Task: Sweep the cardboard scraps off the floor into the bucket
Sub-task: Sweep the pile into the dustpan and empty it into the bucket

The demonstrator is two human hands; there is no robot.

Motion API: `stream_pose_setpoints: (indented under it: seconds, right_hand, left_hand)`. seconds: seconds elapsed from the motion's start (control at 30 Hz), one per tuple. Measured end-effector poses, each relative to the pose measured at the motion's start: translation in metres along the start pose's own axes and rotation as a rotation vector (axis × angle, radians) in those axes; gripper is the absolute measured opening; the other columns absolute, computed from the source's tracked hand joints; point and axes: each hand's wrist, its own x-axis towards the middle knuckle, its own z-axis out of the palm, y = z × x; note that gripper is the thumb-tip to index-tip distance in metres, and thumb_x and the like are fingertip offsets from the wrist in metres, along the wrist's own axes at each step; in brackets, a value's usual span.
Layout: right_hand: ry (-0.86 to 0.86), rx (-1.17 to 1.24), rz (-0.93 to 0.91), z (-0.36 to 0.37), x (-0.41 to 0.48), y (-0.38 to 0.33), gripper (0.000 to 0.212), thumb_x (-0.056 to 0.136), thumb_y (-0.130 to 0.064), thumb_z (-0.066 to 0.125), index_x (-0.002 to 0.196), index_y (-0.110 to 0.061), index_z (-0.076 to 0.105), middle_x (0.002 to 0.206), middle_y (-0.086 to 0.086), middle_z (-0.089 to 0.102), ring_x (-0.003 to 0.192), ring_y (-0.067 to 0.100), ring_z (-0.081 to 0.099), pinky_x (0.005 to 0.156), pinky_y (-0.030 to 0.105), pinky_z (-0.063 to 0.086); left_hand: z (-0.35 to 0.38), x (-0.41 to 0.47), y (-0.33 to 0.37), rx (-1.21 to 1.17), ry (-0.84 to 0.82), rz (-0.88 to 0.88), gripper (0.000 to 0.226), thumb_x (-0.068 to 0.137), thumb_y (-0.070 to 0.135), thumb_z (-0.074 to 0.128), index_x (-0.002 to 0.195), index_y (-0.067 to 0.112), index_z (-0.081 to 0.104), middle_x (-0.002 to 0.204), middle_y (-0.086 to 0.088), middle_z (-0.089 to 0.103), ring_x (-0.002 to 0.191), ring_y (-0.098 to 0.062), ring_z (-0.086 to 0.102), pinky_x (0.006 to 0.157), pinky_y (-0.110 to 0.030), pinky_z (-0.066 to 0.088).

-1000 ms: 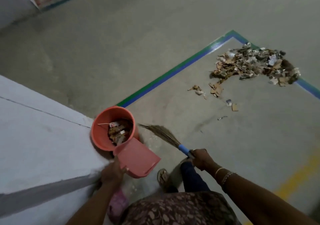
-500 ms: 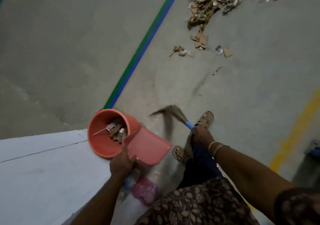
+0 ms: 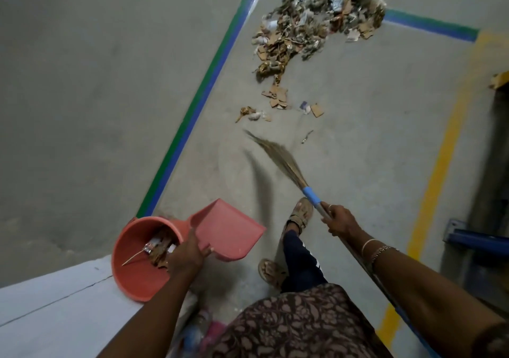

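fingers (image 3: pixel 332 214) of the right hand (image 3: pixel 340 221) are curled round the handle of the broom (image 3: pixel 283 162), just below its blue collar, so that the bristles can be reached far out toward the litter. the left hand (image 3: pixel 187 255) is closed on the near edge of the pink dustpan (image 3: pixel 228 228), which is held tilted just beside the bucket (image 3: pixel 129 277), its open lip turned right and far, presumably so that it can be set down for a fresh load. the bucket is stood near left against a white ledge (image 3: pixel 55 316). cardboard bits (image 3: pixel 161 247) and a thin stick are seen inside it, while nothing is seen in the dustpan. the main pile of cardboard scraps (image 3: pixel 311 24) is found far off in the corner of the green and blue tape (image 3: pixel 192 115), with a few loose pieces (image 3: pixel 278 97) between it and the bristles. most of the sweeping is judged undone.
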Motion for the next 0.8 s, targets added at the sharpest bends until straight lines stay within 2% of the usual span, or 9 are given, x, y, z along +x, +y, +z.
stream_pose_setpoints:
  seconds: [0.07, 0.17, 0.27, 0.37, 0.47, 0.53, 0.6, 0.7, 0.8]
  right_hand:
    - [-0.062, -0.061, -0.037, 0.0, -0.006, -0.001, 0.038, 0.091, -0.021, 0.065, 0.128, -0.02, 0.064, 0.097, 0.013, 0.073, 0.064, 0.027, 0.07, 0.063, 0.037, 0.059]
    - [-0.133, -0.192, -0.058, 0.005, -0.005, 0.003, 0.047, 0.093, -0.021, 0.059, 0.14, -0.022, 0.056, 0.119, 0.017, 0.067, 0.094, 0.037, 0.068, 0.08, 0.043, 0.057]
    - [-0.158, -0.251, 0.005, 0.006, 0.005, 0.009, 0.035, 0.093, -0.023, 0.054, 0.126, -0.014, 0.06, 0.12, 0.018, 0.064, 0.101, 0.038, 0.065, 0.077, 0.038, 0.053]
    - [-0.11, -0.187, 0.131, -0.003, 0.015, 0.006, 0.027, 0.093, -0.02, 0.051, 0.117, -0.008, 0.058, 0.116, 0.017, 0.065, 0.1, 0.036, 0.066, 0.074, 0.034, 0.05]
    - [-0.001, -0.073, 0.245, -0.022, 0.037, 0.003, 0.028, 0.093, -0.016, 0.05, 0.117, -0.004, 0.055, 0.117, 0.019, 0.064, 0.103, 0.038, 0.065, 0.083, 0.037, 0.051]
    - [0.08, 0.012, 0.303, -0.042, 0.05, -0.001, 0.029, 0.091, -0.012, 0.051, 0.117, 0.0, 0.055, 0.113, 0.022, 0.064, 0.1, 0.041, 0.066, 0.081, 0.038, 0.052]
    - [0.138, 0.091, 0.329, -0.065, 0.063, -0.003, 0.03, 0.087, -0.008, 0.052, 0.116, -0.001, 0.056, 0.108, 0.023, 0.065, 0.09, 0.039, 0.064, 0.071, 0.032, 0.046]
    - [0.211, 0.155, 0.294, -0.097, 0.082, 0.0, 0.038, 0.085, -0.015, 0.055, 0.123, -0.011, 0.06, 0.101, 0.019, 0.068, 0.075, 0.033, 0.063, 0.065, 0.027, 0.046]
    - [0.228, 0.171, 0.224, -0.12, 0.092, 0.001, 0.043, 0.085, -0.022, 0.058, 0.128, -0.021, 0.061, 0.095, 0.014, 0.07, 0.073, 0.032, 0.068, 0.063, 0.029, 0.052]
  left_hand:
    - [-0.005, 0.005, 0.008, -0.009, -0.008, 0.014, 0.088, 0.091, 0.062, 0.055, 0.158, 0.021, 0.015, 0.128, -0.013, 0.064, 0.115, -0.034, 0.062, 0.088, -0.039, 0.047]
    - [-0.014, 0.013, 0.02, -0.054, -0.013, 0.043, 0.088, 0.092, 0.058, 0.057, 0.158, 0.02, 0.014, 0.129, -0.016, 0.063, 0.115, -0.036, 0.062, 0.087, -0.04, 0.048]
    - [-0.022, 0.018, 0.032, -0.052, -0.019, 0.076, 0.086, 0.093, 0.057, 0.057, 0.158, 0.019, 0.015, 0.129, -0.015, 0.064, 0.115, -0.037, 0.062, 0.086, -0.039, 0.048]
    - [-0.033, 0.029, 0.04, -0.053, -0.014, 0.101, 0.087, 0.091, 0.061, 0.056, 0.157, 0.021, 0.016, 0.125, -0.013, 0.065, 0.113, -0.036, 0.063, 0.084, -0.039, 0.049]
    - [-0.044, 0.046, 0.049, -0.047, -0.027, 0.134, 0.087, 0.09, 0.064, 0.055, 0.156, 0.02, 0.017, 0.127, -0.011, 0.065, 0.114, -0.034, 0.063, 0.085, -0.04, 0.05]
    - [-0.051, 0.055, 0.057, -0.066, -0.027, 0.16, 0.088, 0.089, 0.065, 0.057, 0.154, 0.02, 0.02, 0.123, -0.012, 0.066, 0.11, -0.034, 0.064, 0.082, -0.041, 0.052]
    - [-0.061, 0.064, 0.068, -0.057, -0.009, 0.156, 0.088, 0.088, 0.064, 0.059, 0.153, 0.018, 0.022, 0.118, -0.013, 0.067, 0.108, -0.034, 0.064, 0.08, -0.039, 0.05]
    - [-0.078, 0.071, 0.087, -0.053, 0.019, 0.158, 0.085, 0.086, 0.065, 0.06, 0.149, 0.018, 0.028, 0.111, -0.013, 0.068, 0.102, -0.034, 0.066, 0.077, -0.037, 0.048]
    - [-0.093, 0.078, 0.1, -0.054, 0.049, 0.138, 0.088, 0.082, 0.074, 0.056, 0.146, 0.02, 0.031, 0.105, -0.011, 0.069, 0.095, -0.033, 0.067, 0.074, -0.036, 0.05]
